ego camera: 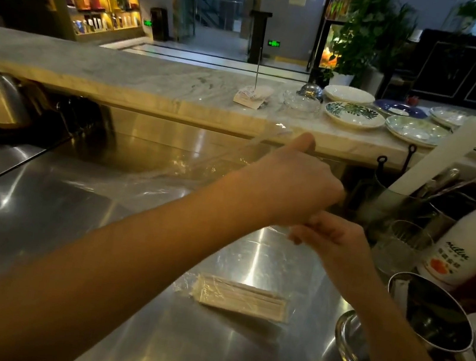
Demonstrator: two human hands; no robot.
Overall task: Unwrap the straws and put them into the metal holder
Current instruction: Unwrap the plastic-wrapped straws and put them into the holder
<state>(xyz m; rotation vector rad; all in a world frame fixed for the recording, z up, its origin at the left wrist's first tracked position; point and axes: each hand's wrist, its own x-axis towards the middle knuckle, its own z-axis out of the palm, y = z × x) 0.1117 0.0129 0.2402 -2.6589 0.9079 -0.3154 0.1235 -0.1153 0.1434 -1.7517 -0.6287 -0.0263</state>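
Note:
A flat pack of pale straws (243, 299) in clear film lies on the steel counter, near me and below both hands. A large sheet of clear wrapper (188, 169) stretches from under my left hand toward the back left. My left hand (292, 185) reaches across, thumb up and fingers curled away from me around the wrapper's end. My right hand (333, 237) is just under it, fingers pinched on the wrapper's near edge. A dark metal holder (381, 209) with a white roll and utensils stands just right of my left hand.
A white bottle (466, 244) and a glass (404, 247) stand at the right. An open metal cup (433, 314) and a metal dish (350, 348) sit at the near right. Plates (354, 116) line the marble ledge; a kettle (2, 102) is at the left.

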